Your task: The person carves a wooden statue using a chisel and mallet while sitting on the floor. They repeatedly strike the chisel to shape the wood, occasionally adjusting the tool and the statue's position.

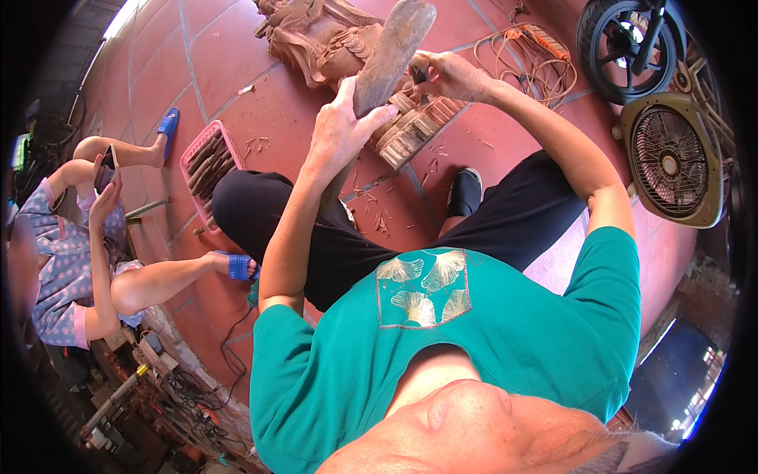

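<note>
My left hand (341,130) is wrapped round a flat, worn wooden bat (395,51), which points up and away from me. Just right of the bat, the bent fingers of my right hand (454,77) pinch a small dark piece (418,75); its kind is hard to make out. Both hands are over a carved brown wooden figure (312,35) lying on the floor. Its stepped base (414,130) is towards me, between my knees, and the bat hides part of the carving.
Wood shavings (383,221) litter the red tiled floor. A pink basket (187,162) of wooden-handled tools stands left of my knee. Further left sits a person (79,253) holding a phone. An orange power strip (546,41) with loose cord, a wheel (604,59) and a fan (671,162) are right.
</note>
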`<act>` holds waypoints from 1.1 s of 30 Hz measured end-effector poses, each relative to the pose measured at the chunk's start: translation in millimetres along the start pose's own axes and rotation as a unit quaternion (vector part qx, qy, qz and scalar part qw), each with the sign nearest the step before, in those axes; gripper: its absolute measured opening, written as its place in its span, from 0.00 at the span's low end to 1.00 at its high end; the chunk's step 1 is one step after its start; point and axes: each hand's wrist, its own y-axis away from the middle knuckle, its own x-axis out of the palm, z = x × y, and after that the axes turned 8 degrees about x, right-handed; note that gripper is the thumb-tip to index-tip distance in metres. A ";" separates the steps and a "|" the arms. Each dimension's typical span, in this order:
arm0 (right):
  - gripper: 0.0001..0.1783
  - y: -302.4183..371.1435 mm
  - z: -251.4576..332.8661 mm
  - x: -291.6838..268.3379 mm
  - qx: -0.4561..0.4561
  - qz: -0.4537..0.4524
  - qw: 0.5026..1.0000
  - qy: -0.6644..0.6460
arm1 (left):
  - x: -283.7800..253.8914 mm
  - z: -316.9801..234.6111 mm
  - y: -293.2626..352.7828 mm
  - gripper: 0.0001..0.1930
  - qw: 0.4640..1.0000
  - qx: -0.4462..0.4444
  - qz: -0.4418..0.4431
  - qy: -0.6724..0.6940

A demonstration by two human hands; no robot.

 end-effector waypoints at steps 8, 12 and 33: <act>0.28 -5.4 13.4 4.6 -0.022 0.025 0.998 0.058 | -6.0 -13.6 15.9 0.24 0.992 -0.035 -0.017 0.119; 0.28 -7.6 12.6 8.5 -0.072 0.010 0.995 0.063 | 12.8 -11.8 35.4 0.24 0.955 -0.066 -0.080 0.277; 0.22 -8.8 21.7 7.4 -0.068 0.060 0.989 0.117 | 44.7 -5.7 52.9 0.20 0.981 -0.023 -0.146 0.124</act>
